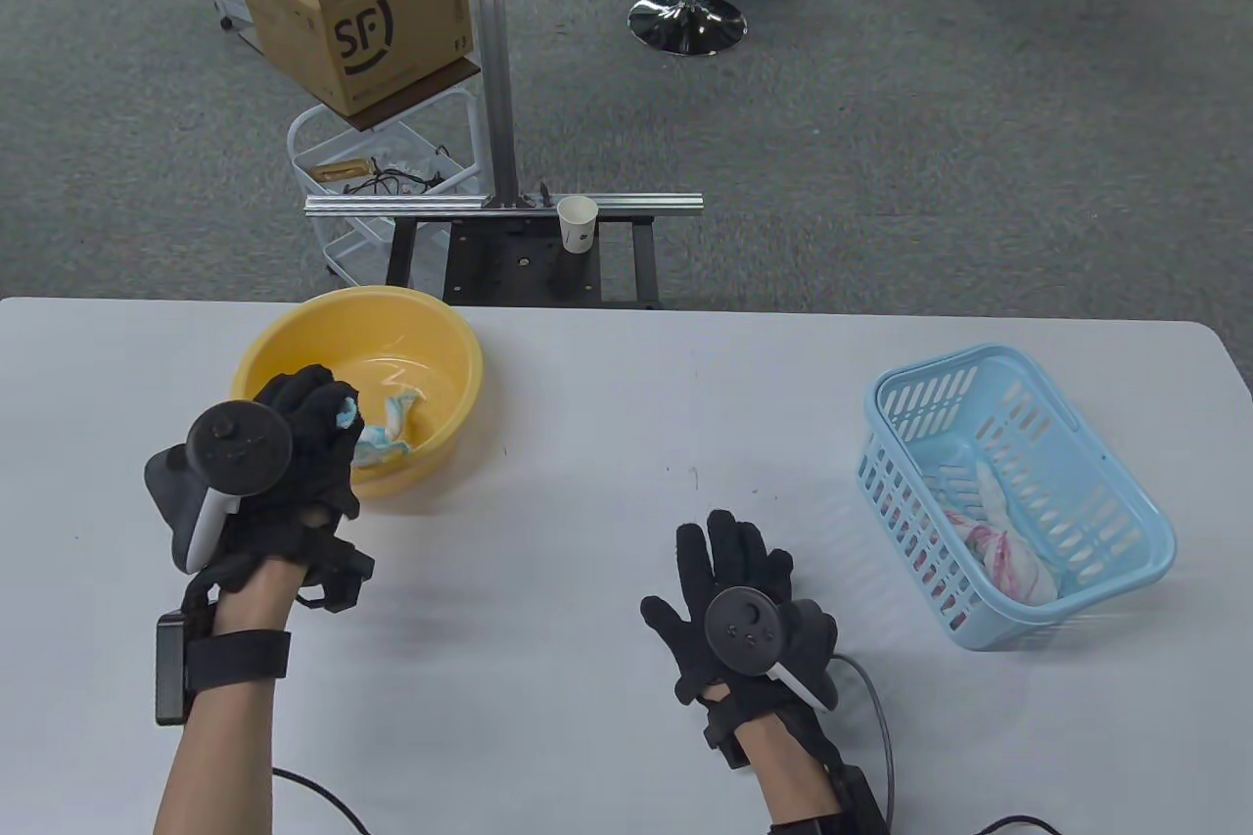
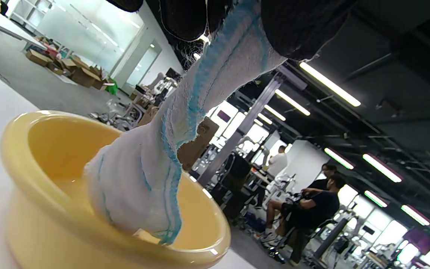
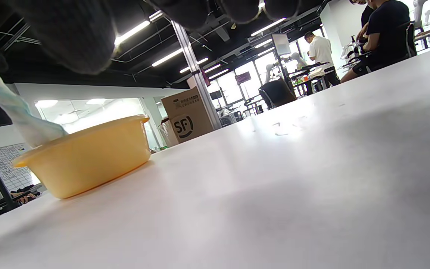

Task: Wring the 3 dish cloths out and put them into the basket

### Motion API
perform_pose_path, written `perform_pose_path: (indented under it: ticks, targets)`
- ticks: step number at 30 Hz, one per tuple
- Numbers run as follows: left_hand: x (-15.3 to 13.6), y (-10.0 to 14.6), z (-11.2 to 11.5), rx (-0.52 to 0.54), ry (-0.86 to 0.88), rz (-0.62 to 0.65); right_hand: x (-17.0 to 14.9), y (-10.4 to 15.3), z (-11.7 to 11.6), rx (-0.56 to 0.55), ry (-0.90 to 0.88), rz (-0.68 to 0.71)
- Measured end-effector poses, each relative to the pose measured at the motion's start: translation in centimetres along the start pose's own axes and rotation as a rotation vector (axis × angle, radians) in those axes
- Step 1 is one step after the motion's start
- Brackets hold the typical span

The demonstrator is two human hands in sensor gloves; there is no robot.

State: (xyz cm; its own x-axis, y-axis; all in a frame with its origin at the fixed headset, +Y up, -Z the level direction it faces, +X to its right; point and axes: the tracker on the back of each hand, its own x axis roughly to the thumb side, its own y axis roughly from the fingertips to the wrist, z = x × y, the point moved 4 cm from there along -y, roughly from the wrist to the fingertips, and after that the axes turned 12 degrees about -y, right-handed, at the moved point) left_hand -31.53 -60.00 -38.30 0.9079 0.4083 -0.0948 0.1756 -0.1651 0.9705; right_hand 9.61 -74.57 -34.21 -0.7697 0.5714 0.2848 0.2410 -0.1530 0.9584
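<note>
While one cloth drips over the basin: lifting step, wringing due next.

Table view: left hand [image 1: 294,443] grips blue-striped cloth [image 1: 387,429] above yellow basin [image 1: 294,355]; right hand [image 1: 729,580] flat, fingers spread, holding nothing on worktop [image 1: 587,434]; pink cloth [image 1: 998,546] in basket [image 1: 1126,492]. Left wrist view: cloth tail inside basin. Right wrist view: basin well apart. Next likely needs both hands twisting.

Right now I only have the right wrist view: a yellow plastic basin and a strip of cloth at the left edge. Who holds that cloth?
Observer: The left hand grips the blue-striped white dish cloth, its lower end inside the yellow plastic basin.
Operator: Anything in the basket?
Observer: The light blue plastic basket holds a pink-and-white cloth.
Operator: And the right hand?
Observer: The right hand is open and holds nothing.
</note>
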Motion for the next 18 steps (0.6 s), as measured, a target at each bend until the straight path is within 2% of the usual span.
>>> perform_pose_path:
  ticks: [11,18]
  targets:
    - [6.1,3.7,-6.1,0.111,0.101,0.194,1.3,0.1,-0.5,0.008,0.012,0.052]
    - [9.5,5.6,-7.9,0.143,0.163,0.290,1.8,0.3,-0.4,-0.006,0.002,0.088]
